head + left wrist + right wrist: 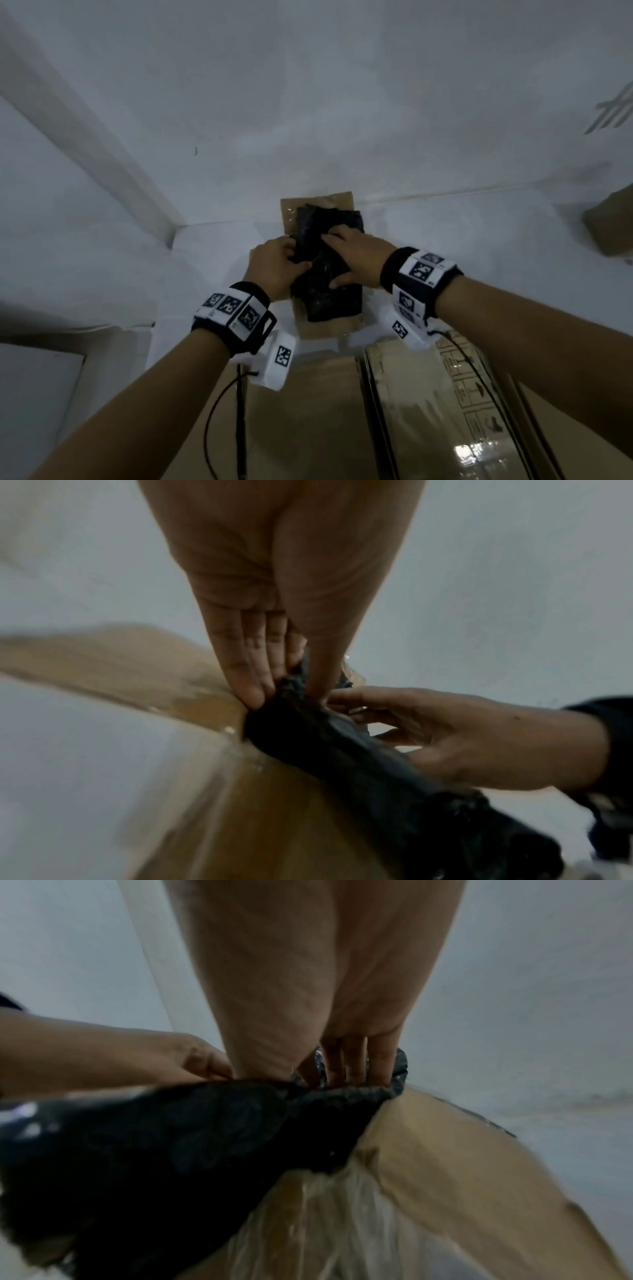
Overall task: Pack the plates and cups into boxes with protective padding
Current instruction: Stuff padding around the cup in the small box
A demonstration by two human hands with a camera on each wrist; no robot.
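Head view: both hands grip black padding on cardboard.

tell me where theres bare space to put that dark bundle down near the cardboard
Bare white surface lies left of the cardboard sheet, toward the wall corner, and right of it, up to the brown box. It is crowded on the sheet itself, where left hand and right hand grip the dark padding bundle.

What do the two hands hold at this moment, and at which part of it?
Both hold the black padding sheet. The left hand pinches its left edge; the right hand grips a fold of it on the right side.
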